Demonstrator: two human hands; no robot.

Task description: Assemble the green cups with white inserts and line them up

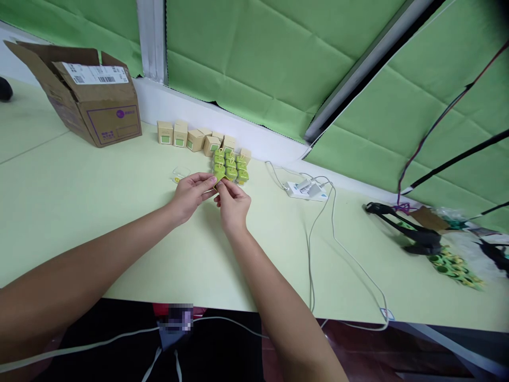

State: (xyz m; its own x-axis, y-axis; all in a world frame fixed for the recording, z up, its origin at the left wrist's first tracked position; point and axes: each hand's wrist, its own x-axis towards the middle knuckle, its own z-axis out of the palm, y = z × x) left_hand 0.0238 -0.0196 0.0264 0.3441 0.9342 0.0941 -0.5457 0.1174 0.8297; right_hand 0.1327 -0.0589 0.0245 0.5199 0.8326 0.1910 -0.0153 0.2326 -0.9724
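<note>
Both hands meet above the table, in front of a cluster of small green objects with pale loops on top (231, 172). My left hand (191, 195) is closed, its thumb and fingers pinching the left side of a small, flat-looking green piece (221, 179). My right hand (234, 206) pinches the same piece from the right. Fingers cover much of it, so its exact kind is unclear. Just left of the cluster and beyond my left hand lies a small clear plastic item with a bit of yellow (180, 173).
Several small cardboard boxes (180, 133) line the wall behind the cluster. A large open carton (109, 116) stands at the back left. To the right, a white power strip (306, 190) trails cables across the table. Black straps (413, 233) and a green-yellow bundle (455, 269) lie far right.
</note>
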